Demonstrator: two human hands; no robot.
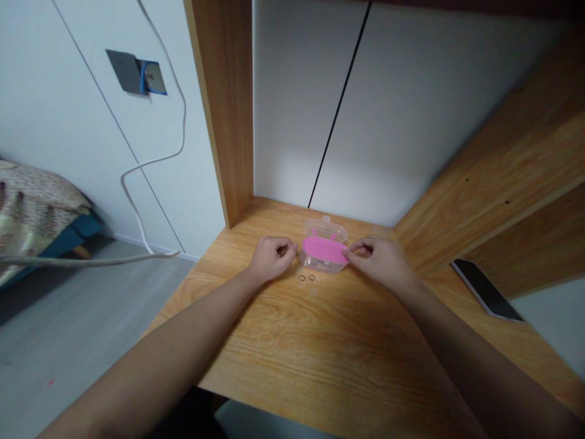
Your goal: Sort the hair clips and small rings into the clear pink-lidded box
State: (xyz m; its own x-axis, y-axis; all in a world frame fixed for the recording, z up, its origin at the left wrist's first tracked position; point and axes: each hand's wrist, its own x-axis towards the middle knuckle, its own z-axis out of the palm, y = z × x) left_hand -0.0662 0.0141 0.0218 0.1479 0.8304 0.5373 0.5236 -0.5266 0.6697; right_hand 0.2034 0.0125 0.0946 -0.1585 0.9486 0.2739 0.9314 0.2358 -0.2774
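A small clear plastic box (316, 264) stands on the wooden desk, its clear lid (326, 229) hinged back toward the wall. Over the box's mouth lies a pink oval insert (325, 249), slightly tilted. My right hand (378, 257) pinches the right end of this insert between thumb and fingers. Beside the left end of the box, my left hand (273, 257) is closed, thumb against curled fingers. Whether it grips the box's edge or something small, I cannot tell. In front of the box lie small thin rings, including a dark ring (301, 278) and another dark ring (312, 277); fainter clear ones lie close by.
The wooden desk (274, 329) is bounded by a white back wall (292, 122) and wooden side panels. A phone (487, 289) lies at the right. On the left, a white cable (183, 116) hangs past an open wall socket (137, 73), and a covered bed or sofa (41, 207) stands beyond.
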